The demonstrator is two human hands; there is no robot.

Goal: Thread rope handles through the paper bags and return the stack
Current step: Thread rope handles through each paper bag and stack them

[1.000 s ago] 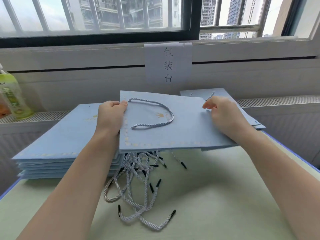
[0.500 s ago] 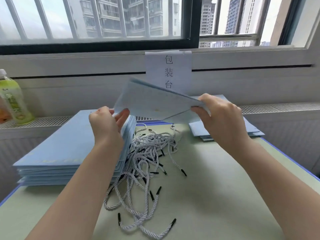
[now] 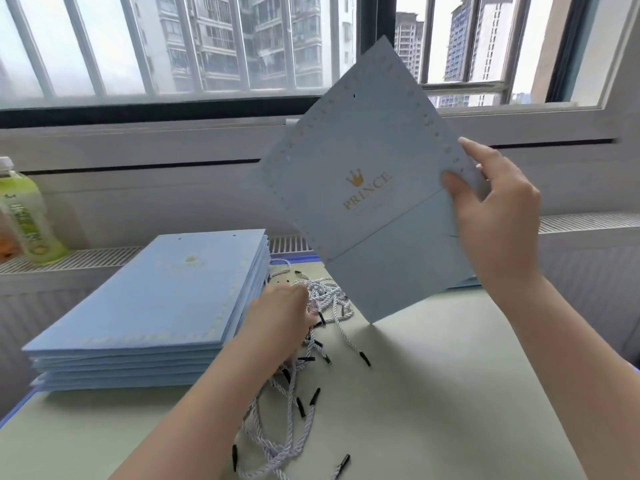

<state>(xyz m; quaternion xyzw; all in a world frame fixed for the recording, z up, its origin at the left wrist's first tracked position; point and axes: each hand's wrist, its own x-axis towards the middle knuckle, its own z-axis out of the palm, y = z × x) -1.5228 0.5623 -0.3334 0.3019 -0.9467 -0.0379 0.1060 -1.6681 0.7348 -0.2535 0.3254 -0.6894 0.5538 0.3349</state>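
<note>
My right hand (image 3: 491,216) pinches the right edge of a flat light-blue paper bag (image 3: 367,216) with a gold crown and the word PRINCE. The bag stands tilted on one corner above the table, its printed side toward me. My left hand (image 3: 280,320) is down in a tangle of white twisted rope handles (image 3: 294,403) with black tips, fingers curled among the ropes; whether it grips one cannot be told. A stack of the same blue bags (image 3: 152,306) lies flat at the left.
A green drink bottle (image 3: 26,216) stands on the vent ledge at the far left. A second, lower pile of bags shows as a sliver (image 3: 467,282) behind the held bag. The pale green table (image 3: 433,393) runs to a blue edge on the right.
The held bag has swung from near flat up to standing tilted, now in my right hand alone. My left hand let go of it and dropped into the rope pile.
</note>
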